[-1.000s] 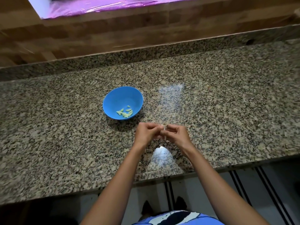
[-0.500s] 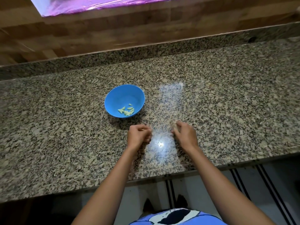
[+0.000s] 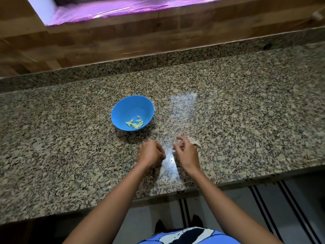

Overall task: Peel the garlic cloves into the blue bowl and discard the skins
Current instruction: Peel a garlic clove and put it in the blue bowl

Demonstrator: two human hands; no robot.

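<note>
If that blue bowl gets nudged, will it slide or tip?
The round blue plastic-looking bowl probably weighs little, holding only a few peeled garlic cloves. On the glossy speckled granite countertop it would likely slide. Its wide, low shape suggests sliding rather than tipping.

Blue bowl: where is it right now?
In the head view, the blue bowl sits on the granite counter, left of centre, just beyond the left hand, with peeled garlic cloves inside.

blue bowl [image 3: 132, 110] | pale green-yellow garlic cloves [image 3: 135, 123] | speckled grey-beige-black granite counter [image 3: 237, 106] | brown wood wall [image 3: 123, 43]
</note>
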